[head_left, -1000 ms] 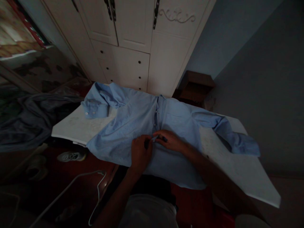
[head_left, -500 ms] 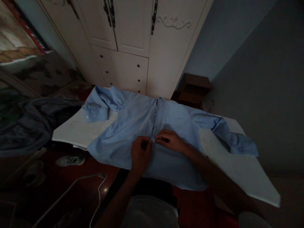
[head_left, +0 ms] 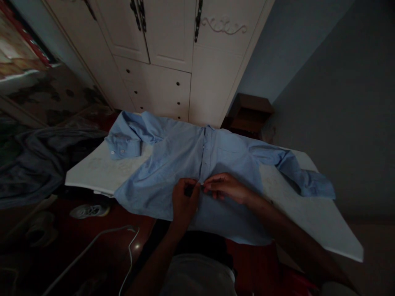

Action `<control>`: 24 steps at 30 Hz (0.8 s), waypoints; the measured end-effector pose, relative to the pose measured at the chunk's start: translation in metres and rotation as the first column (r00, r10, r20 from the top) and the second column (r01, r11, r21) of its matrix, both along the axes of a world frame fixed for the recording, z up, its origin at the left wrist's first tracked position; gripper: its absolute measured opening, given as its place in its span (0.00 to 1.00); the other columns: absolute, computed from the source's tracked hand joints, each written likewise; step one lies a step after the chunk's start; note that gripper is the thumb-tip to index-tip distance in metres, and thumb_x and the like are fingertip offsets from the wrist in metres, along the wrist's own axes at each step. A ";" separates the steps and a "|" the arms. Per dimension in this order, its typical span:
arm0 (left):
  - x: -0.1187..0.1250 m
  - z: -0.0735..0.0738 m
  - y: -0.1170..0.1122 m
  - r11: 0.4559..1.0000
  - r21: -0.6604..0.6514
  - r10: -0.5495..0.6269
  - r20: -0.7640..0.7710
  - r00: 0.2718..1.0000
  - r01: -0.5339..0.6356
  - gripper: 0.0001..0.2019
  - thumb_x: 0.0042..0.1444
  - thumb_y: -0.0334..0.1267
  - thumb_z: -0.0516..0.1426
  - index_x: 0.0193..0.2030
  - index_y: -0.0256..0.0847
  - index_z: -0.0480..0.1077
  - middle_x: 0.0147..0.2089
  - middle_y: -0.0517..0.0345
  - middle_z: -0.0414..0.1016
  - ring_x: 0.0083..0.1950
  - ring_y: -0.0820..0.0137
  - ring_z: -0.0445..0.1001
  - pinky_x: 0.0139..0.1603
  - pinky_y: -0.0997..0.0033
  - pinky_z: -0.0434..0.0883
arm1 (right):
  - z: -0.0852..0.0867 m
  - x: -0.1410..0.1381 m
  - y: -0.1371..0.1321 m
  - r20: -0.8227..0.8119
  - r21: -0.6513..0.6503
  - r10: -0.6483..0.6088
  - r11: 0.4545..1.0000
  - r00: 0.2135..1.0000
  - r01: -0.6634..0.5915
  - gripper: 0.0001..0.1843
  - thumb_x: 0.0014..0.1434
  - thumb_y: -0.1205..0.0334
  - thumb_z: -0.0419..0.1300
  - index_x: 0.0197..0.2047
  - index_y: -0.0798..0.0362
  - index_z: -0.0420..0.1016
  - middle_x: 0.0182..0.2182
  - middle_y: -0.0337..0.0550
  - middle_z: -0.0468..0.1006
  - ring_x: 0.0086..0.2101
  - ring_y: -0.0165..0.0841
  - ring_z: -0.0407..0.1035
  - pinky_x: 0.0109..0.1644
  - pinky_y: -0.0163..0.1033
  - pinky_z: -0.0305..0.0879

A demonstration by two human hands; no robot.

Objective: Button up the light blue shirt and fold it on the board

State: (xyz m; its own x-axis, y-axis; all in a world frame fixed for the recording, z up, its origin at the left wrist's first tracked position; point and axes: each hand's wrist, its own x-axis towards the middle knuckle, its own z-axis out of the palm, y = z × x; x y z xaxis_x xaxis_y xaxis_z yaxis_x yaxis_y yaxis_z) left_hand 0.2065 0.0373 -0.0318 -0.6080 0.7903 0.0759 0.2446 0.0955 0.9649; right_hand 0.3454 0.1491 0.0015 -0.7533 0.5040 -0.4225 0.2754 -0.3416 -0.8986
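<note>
A light blue button-up shirt (head_left: 173, 160) lies spread, front up, across a white board (head_left: 95, 170), its sleeves trailing off to either side. My left hand (head_left: 184, 202) and my right hand (head_left: 224, 187) meet at the shirt's button strip (head_left: 204, 158), near its lower part. Both hands pinch the fabric there, fingertips almost touching each other. The spot between the fingers is too dark to make out in detail.
A white wardrobe (head_left: 173, 61) with drawers stands behind the board. A brown wooden stand (head_left: 251, 113) sits at its right. Dark grey cloth (head_left: 37, 160) lies heaped on the left. Shoes (head_left: 88, 211) and a white cable (head_left: 101, 242) lie on the red floor.
Both hands have slid a little down the button strip toward me, and the right hand's fingers have risen off the cloth into a pinch. The view has tilted slightly.
</note>
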 end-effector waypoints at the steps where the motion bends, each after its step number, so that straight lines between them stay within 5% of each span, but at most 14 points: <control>1: 0.000 0.000 -0.001 1.000 0.004 -0.006 0.003 1.000 0.006 0.07 0.55 0.42 0.59 0.35 0.42 0.69 0.37 0.56 0.76 0.40 0.68 0.74 0.46 0.65 0.70 | 0.001 -0.001 -0.001 0.008 -0.008 -0.008 1.000 1.000 0.008 0.15 0.49 0.54 0.67 0.37 0.56 0.79 0.32 0.44 0.81 0.21 0.24 0.68 0.18 0.28 0.55; 11: -0.004 0.005 -0.004 0.997 0.024 -0.075 -0.057 0.996 0.076 0.06 0.56 0.41 0.58 0.36 0.41 0.71 0.35 0.58 0.75 0.39 0.69 0.74 0.44 0.66 0.70 | 0.003 -0.012 -0.004 0.134 0.071 -0.063 0.996 0.989 0.054 0.13 0.48 0.54 0.67 0.32 0.57 0.78 0.26 0.42 0.80 0.17 0.23 0.67 0.14 0.27 0.46; 16: -0.015 0.017 -0.001 0.991 0.006 -0.126 -0.270 0.954 0.133 0.07 0.56 0.38 0.58 0.41 0.41 0.73 0.39 0.55 0.76 0.40 0.67 0.74 0.44 0.65 0.70 | 0.004 -0.013 -0.003 0.158 0.106 -0.062 0.993 0.986 0.045 0.14 0.46 0.54 0.68 0.31 0.56 0.78 0.25 0.41 0.79 0.18 0.24 0.68 0.15 0.27 0.46; 19: -0.024 0.026 0.005 0.972 -0.097 -0.234 -0.428 0.873 0.214 0.05 0.57 0.38 0.58 0.36 0.42 0.76 0.36 0.55 0.77 0.42 0.65 0.73 0.46 0.64 0.69 | 0.004 -0.014 -0.002 0.154 0.114 -0.062 0.992 0.986 0.044 0.16 0.46 0.52 0.69 0.31 0.57 0.78 0.24 0.40 0.79 0.18 0.24 0.69 0.16 0.27 0.47; 24: -0.032 0.038 0.013 0.912 -0.301 -0.377 -0.347 0.859 0.279 0.08 0.58 0.38 0.57 0.33 0.42 0.77 0.34 0.56 0.78 0.36 0.67 0.74 0.41 0.66 0.67 | 0.004 -0.014 -0.004 0.122 0.122 -0.059 0.992 0.991 0.044 0.17 0.44 0.50 0.70 0.29 0.56 0.76 0.23 0.38 0.78 0.18 0.25 0.68 0.19 0.29 0.57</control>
